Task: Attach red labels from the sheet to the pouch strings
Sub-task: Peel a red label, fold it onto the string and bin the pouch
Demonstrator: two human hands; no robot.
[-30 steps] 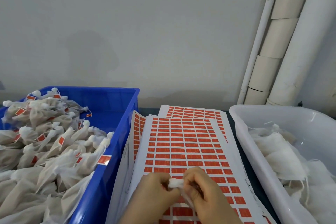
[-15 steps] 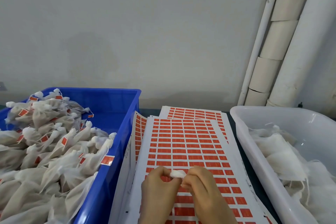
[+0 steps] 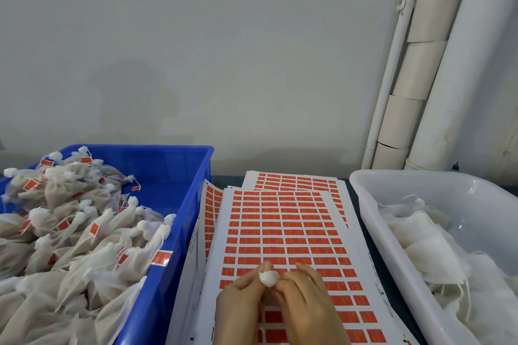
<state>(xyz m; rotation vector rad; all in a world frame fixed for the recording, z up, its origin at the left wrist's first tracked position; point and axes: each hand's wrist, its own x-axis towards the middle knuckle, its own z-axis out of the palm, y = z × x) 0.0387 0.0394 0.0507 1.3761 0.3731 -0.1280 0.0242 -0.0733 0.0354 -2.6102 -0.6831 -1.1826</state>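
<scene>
A white sheet of red labels (image 3: 283, 230) lies on a stack of like sheets between two bins. Above its near end my left hand (image 3: 241, 305) and my right hand (image 3: 305, 305) meet, both pinching the gathered white top of a small cloth pouch (image 3: 268, 279). The rest of the pouch and its string are hidden behind my fingers. I cannot tell whether a label is between them.
A blue bin (image 3: 179, 221) on the left is heaped with tied pouches bearing red labels (image 3: 70, 235). A white bin (image 3: 392, 246) on the right holds loose white pouches (image 3: 437, 249). Behind is a grey wall, with white pipes (image 3: 448, 78) at the right.
My hands have stayed over the sheet's near end, drifting slightly away from me, and the pouch top now shows more plainly between the fingertips.
</scene>
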